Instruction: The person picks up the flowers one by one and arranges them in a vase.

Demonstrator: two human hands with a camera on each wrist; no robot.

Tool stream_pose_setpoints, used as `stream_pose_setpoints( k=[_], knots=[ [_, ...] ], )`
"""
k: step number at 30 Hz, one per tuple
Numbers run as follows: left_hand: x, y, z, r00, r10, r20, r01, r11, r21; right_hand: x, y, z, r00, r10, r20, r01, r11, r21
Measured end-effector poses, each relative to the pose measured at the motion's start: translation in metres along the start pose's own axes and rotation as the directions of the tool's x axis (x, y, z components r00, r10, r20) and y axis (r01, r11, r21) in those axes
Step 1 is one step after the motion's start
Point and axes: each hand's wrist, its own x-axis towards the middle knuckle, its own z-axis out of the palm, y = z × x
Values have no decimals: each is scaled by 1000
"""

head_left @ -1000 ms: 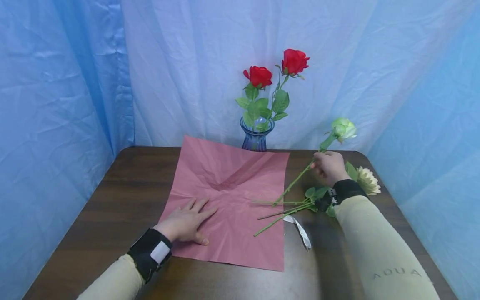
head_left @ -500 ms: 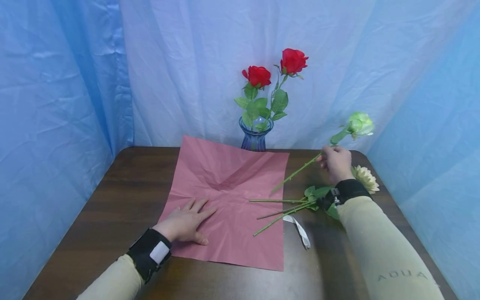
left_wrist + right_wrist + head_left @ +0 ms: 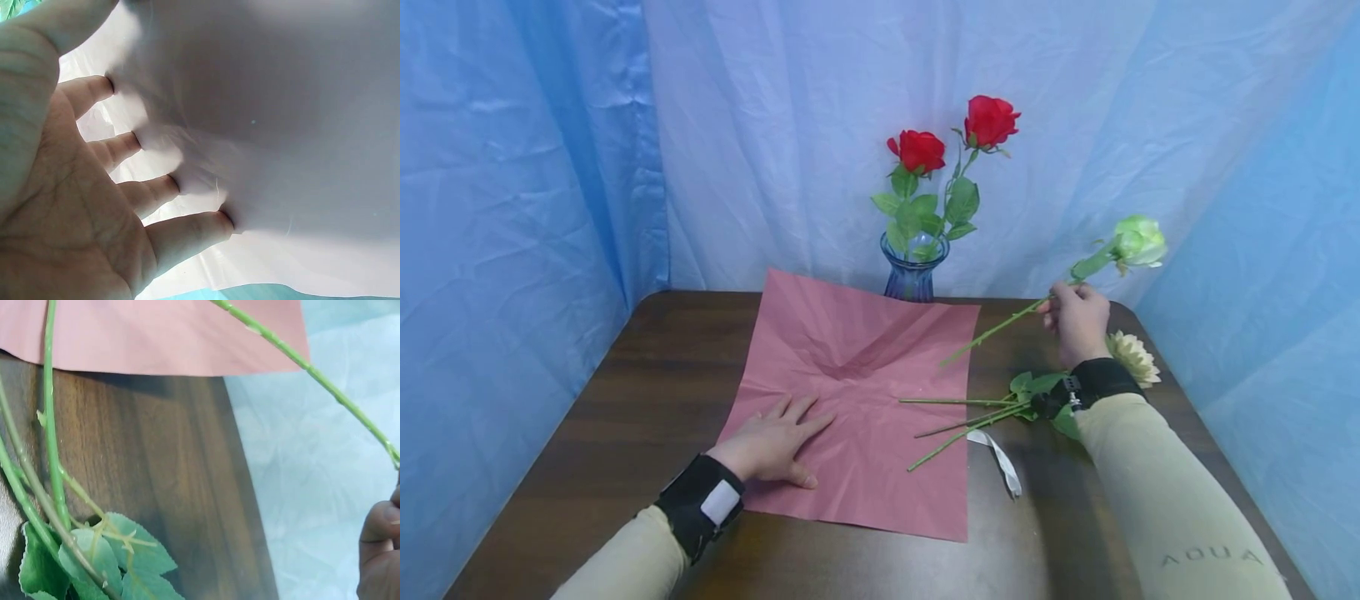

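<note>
My left hand [image 3: 775,443] rests with spread, straight fingers on a creased pink sheet of wrapping paper [image 3: 895,492]; its fingertips press the sheet in the left wrist view. My right hand [image 3: 1078,321] pinches the stem of a pale green rose [image 3: 1138,242] below its bloom and holds it above the table. The rose's stem [image 3: 337,394] slants down leftward over the paper's right edge. Beneath my right wrist lie several cut stems [image 3: 955,402] with leaves [image 3: 94,556], their ends on the paper. A cream flower [image 3: 1133,358] sits beyond that wrist, partly hidden by it.
A blue glass vase [image 3: 912,279] with two red roses [image 3: 992,122] stands at the table's back edge, behind the paper. A white ribbon strip [image 3: 1000,462] lies by the paper's right side. Blue curtains [image 3: 790,150] surround the dark wooden table [image 3: 647,375].
My right hand has moved right and slightly up with the green rose, and its stem end has lifted off the other stems. My left hand has stayed in place.
</note>
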Motion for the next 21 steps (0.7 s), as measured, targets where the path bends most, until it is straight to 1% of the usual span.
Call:
stream_pose_setpoints(
  k=[8, 14, 16, 21],
  knots=[
    [0, 1, -1, 1000, 2, 2, -2, 1000, 9, -2, -5, 5, 998, -58, -12, 59, 994, 92],
    [0, 1, -2, 1000, 5, -1, -5, 1000, 18, -1, -7, 9, 995, -102, -21, 104, 971, 215],
    [0, 2, -1, 1000, 0, 0, 0, 1000, 22, -1, -8, 11, 993, -113, -29, 117, 966, 229],
    [1, 1, 0, 1000, -12, 3, 12, 1000, 18, 0, -12, 15, 990, -135, -45, 142, 939, 315]
  ],
)
